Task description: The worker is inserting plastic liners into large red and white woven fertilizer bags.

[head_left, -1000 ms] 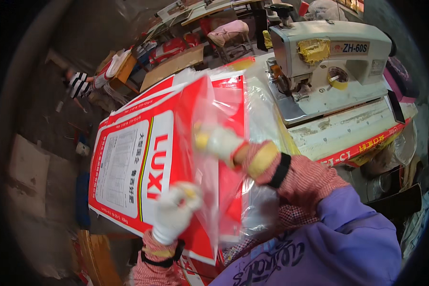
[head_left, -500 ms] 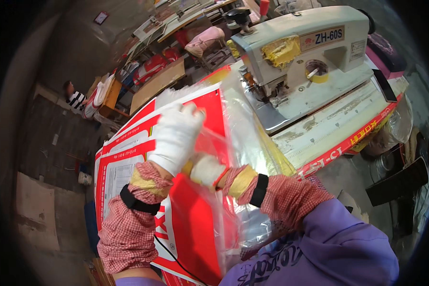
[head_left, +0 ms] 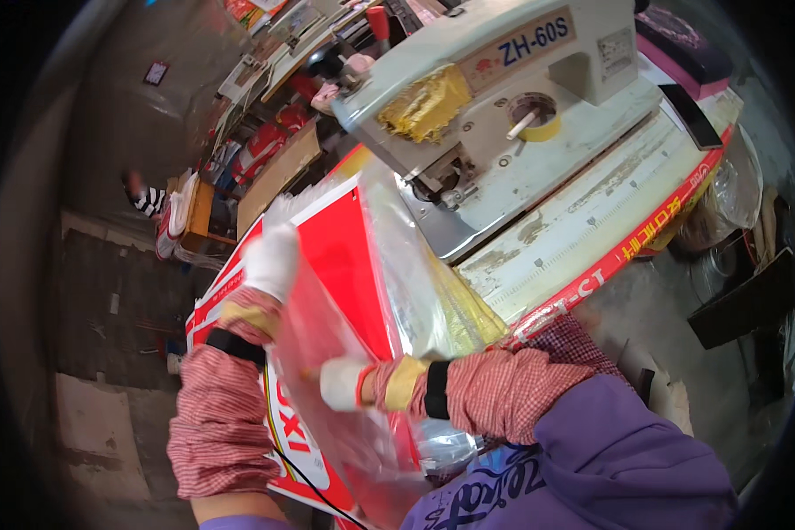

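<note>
A stack of red and white printed bags (head_left: 349,256) lies in front of me, with clear plastic film (head_left: 322,322) loose over it. My left hand (head_left: 272,261), in a white glove, is closed at the far left of the top bag, and the film runs up to it. Nearer to me, my right hand (head_left: 340,383), also gloved in white, points left across the film, its fingertips pinched on it and blurred. Both forearms wear red checked sleeve covers with black bands. The left fingers are partly hidden by the hand itself.
An industrial sewing machine (head_left: 503,97) stands at the far right, with a tape roll (head_left: 539,131) on it. A black phone-like slab (head_left: 691,117) lies on the worktable (head_left: 583,221). Yellowish translucent film (head_left: 459,309) hangs by its edge. Another person (head_left: 146,196) is at the far left.
My hands have moved apart: the left went left, the right moved down and left. The film now stretches between them. The view has shifted, bringing the sewing machine closer.
</note>
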Action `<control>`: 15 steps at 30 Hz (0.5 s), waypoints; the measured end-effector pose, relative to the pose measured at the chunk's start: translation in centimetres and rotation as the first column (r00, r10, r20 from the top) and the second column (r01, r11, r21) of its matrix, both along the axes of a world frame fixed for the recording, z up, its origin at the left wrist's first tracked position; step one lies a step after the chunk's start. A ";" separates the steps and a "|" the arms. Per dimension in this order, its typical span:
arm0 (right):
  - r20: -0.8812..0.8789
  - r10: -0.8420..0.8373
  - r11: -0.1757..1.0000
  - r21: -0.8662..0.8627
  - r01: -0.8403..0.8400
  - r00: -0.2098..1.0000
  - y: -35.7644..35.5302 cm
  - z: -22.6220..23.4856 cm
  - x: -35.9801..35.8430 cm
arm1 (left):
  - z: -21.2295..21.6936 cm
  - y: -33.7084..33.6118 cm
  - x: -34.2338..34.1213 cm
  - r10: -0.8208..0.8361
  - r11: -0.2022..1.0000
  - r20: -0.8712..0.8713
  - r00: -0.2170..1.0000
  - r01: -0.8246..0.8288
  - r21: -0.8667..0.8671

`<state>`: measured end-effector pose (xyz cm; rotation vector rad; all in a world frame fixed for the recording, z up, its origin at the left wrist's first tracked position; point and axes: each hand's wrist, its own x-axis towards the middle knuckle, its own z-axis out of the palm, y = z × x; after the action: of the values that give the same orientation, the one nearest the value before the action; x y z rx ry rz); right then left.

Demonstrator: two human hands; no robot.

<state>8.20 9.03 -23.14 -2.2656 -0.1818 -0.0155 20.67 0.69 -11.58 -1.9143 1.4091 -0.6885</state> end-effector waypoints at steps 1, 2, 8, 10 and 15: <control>-0.011 0.075 0.993 0.087 -0.074 0.997 0.9 0.7 -1.8 | 1.9 -1.2 0.5 -0.093 0.994 0.018 0.995 0.094 -0.060; 0.105 -0.219 0.976 0.013 0.219 0.970 5.2 0.3 -3.8 | 5.0 -2.3 0.3 -0.105 0.985 0.097 0.990 0.117 -0.124; 0.265 -0.362 0.896 -0.167 0.412 0.894 7.2 -7.0 -9.8 | 17.8 -6.8 -4.0 -0.120 0.981 0.223 0.967 0.150 -0.123; 0.243 -0.333 0.882 -0.261 0.392 0.911 1.2 -12.3 -14.2 | 17.4 -7.9 -4.7 -0.125 0.981 0.192 0.973 0.150 -0.120; 0.206 -0.220 0.812 -0.503 0.296 0.953 -4.3 -15.5 -13.9 | 16.6 -6.4 -7.2 -0.064 0.985 0.099 0.993 0.078 -0.152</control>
<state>-5.72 4.77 -38.69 -2.8338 0.0667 -0.3046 13.49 -5.68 5.05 -1.9293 1.4063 -0.9350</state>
